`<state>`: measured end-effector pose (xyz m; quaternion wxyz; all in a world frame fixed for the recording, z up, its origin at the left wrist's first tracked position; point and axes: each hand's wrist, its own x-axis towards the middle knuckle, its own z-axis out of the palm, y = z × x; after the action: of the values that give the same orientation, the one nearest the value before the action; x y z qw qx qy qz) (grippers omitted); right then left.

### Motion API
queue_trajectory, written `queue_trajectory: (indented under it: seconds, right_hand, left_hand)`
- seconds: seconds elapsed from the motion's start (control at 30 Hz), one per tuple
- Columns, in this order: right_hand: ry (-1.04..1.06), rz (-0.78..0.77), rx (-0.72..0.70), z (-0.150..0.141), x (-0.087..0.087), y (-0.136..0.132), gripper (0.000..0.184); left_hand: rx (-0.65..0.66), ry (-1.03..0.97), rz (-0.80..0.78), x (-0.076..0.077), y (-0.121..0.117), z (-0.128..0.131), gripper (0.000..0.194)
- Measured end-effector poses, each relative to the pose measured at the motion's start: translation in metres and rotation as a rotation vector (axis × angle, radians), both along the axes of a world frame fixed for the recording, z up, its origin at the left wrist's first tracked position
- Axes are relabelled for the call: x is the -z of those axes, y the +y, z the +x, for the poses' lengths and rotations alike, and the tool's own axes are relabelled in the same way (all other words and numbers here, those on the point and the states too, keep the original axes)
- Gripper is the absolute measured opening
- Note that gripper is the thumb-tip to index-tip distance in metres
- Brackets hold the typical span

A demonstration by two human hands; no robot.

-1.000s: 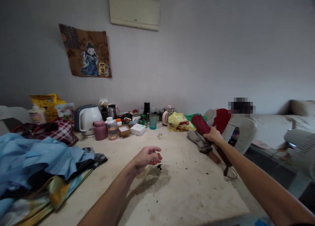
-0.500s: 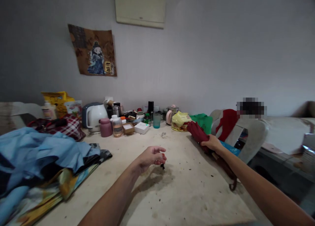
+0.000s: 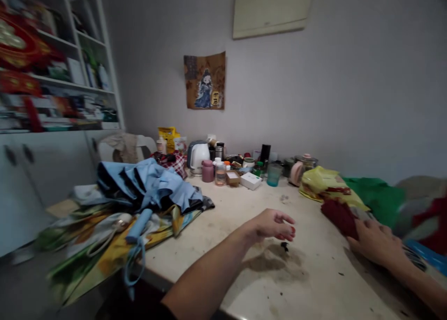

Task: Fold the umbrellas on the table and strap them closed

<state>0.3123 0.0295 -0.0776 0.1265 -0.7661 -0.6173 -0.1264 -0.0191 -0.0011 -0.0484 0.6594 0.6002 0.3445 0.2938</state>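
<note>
Head view: a pale table point(image 3: 223, 213) reaches to the wall, with the person's two bare hands above its right half.
Left hand: over the table, between near and far edges, fingers loosely bent and slightly parted; I cannot tell whether they pinch anything. The left hand point(image 3: 274, 224) has a small black scrap point(image 3: 284, 246) just below its fingertips.
Right hand: toward the table's right edge, the right hand point(image 3: 377, 238) is closed over the dark red umbrella point(image 3: 338, 216), thumb along the near side, other fingers across the top.
Dark red umbrella: slanting at the right edge, its tip just beside the yellow bag point(image 3: 328, 185).
Far right corner: the yellow bag, then the green bag point(image 3: 377, 196) beside it.
Left edge: a light blue umbrella point(image 3: 167, 185) lies loosely heaped on patterned fabric point(image 3: 101, 259), which spills past the edge.
Far edge: kettle point(image 3: 199, 157), pink jar point(image 3: 207, 172), white box point(image 3: 251, 181), blue tumbler point(image 3: 273, 175).
</note>
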Motion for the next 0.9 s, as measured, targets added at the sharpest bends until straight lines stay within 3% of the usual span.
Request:
queue_trajectory:
  seconds: [0.1,0.27,0.37,0.53,0.63,0.73,0.9]
  right_hand:
    - [-0.203,-0.009,-0.081,-0.017,0.000,0.007,0.039]
    - [-0.200,0.116,-0.362,-0.064,-0.001,0.017,0.052]
    - [-0.149,0.172,-0.526,-0.097,-0.007,0.018,0.052]
    - [-0.021,0.197,-0.729,-0.142,-0.019,0.010,0.054]
    - [0.064,0.165,-0.789,-0.159,-0.024,0.005,0.058]
    - [0.106,0.150,-0.811,-0.167,-0.026,0.004,0.060]
    - [0.109,0.120,-0.775,-0.152,-0.019,0.008,0.058]
  left_hand:
    - [-0.026,0.065,0.101,-0.011,-0.005,-0.001,0.046]
    - [-0.145,0.234,0.420,-0.032,-0.019,-0.030,0.056]
    - [-0.353,0.360,0.583,-0.031,-0.029,-0.079,0.051]
    - [-0.843,0.830,0.811,-0.012,-0.061,-0.204,0.032]
    - [-1.041,1.156,0.800,-0.003,-0.088,-0.273,0.037]
    - [-1.115,1.410,0.651,0.002,-0.110,-0.315,0.043]
    - [-0.946,1.496,0.401,0.012,-0.113,-0.333,0.039]
